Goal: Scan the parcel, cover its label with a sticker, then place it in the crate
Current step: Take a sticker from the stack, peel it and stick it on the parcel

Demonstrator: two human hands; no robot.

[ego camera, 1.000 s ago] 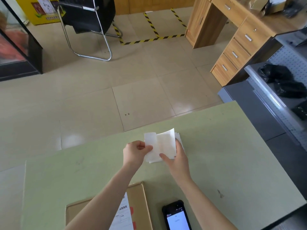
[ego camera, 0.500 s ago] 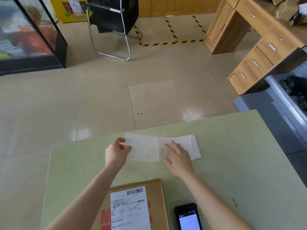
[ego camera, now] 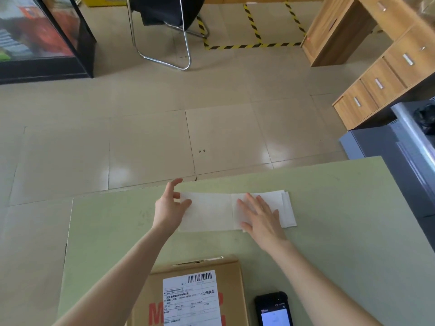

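A strip of white stickers [ego camera: 209,211] lies unfolded across the green table [ego camera: 341,231], its right end a folded stack. My left hand [ego camera: 170,207] pinches the strip's left end between thumb and fingers. My right hand [ego camera: 260,216] lies flat, fingers spread, pressing on the stack. The cardboard parcel [ego camera: 231,295] sits at the near edge, its white barcode label [ego camera: 191,297] facing up and uncovered. The black handheld scanner [ego camera: 274,309] lies just right of the parcel, screen lit. No crate is in view.
Tiled floor lies beyond the table's far edge. A metal-frame chair [ego camera: 164,31] and a dark glass cabinet [ego camera: 42,36] stand at the back left. Wooden drawers [ego camera: 381,83] and a grey metal shelf unit [ego camera: 404,147] stand at the right.
The sticker strip, held folded above the table a second ago, now lies stretched out flat. My left hand drew its end leftward while my right hand pressed the stack down.
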